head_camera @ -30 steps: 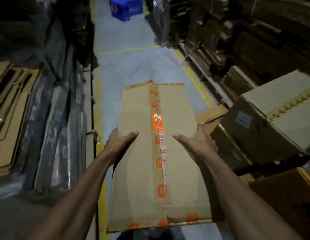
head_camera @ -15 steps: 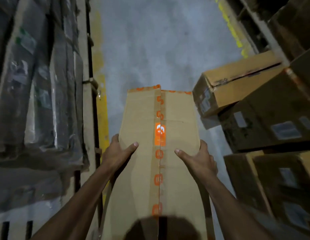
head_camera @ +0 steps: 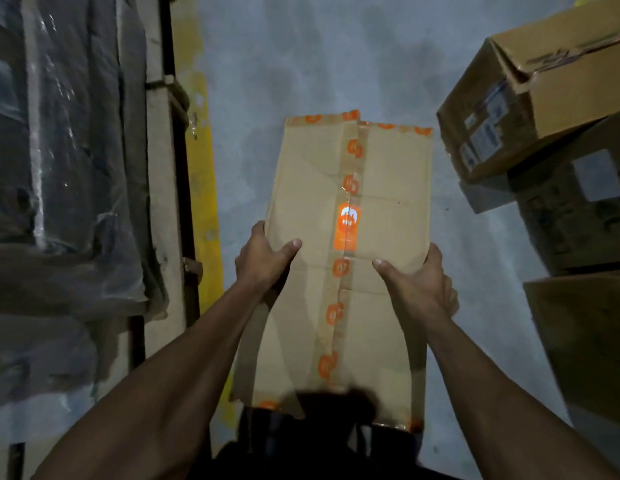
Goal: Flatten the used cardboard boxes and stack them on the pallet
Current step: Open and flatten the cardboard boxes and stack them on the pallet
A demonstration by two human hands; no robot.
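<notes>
A flattened brown cardboard box with an orange-printed tape strip down its middle is held out in front of me, above the grey floor. My left hand grips its left edge, thumb on top and fingers underneath. My right hand grips the right edge the same way. The box's near end is hidden by my dark clothing at the bottom of the view.
A wooden pallet loaded with plastic-wrapped flat cardboard runs along the left, beside a yellow floor line. Unflattened cardboard boxes are piled at the right. Grey concrete floor lies ahead.
The view has tipped down from the aisle to the floor. Both hands keep the same grip on the flattened box, which stays in front of me.
</notes>
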